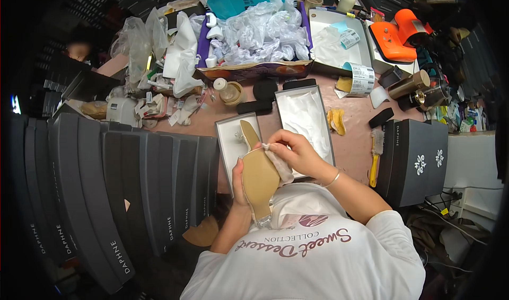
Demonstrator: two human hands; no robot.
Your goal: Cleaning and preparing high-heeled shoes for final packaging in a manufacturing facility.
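My left hand [239, 186] is closed on the edge of a shoe [261, 178], whose broad tan sole faces up. Clear material shows at the shoe's lower end. At the sole's upper right edge, my right hand [292, 151] pinches a white, cloth-like wad [282, 166]. Its loose part hangs along the side of the shoe. Just beyond my hands, a narrow tan piece [247, 132] rises over an open shoebox [224, 121]; whether it belongs to the same shoe I cannot tell. Beside it lies another open box [330, 146] with white paper inside.
Grey shoeboxes stand in a row on the left [140, 178]; more boxes [416, 162] stand at right, beside a yellow-handled brush [375, 154]. A purple-edged carton [254, 68] holds crumpled white paper. Nearby are a jar [229, 91], an orange device [395, 40] and a label roll [360, 79].
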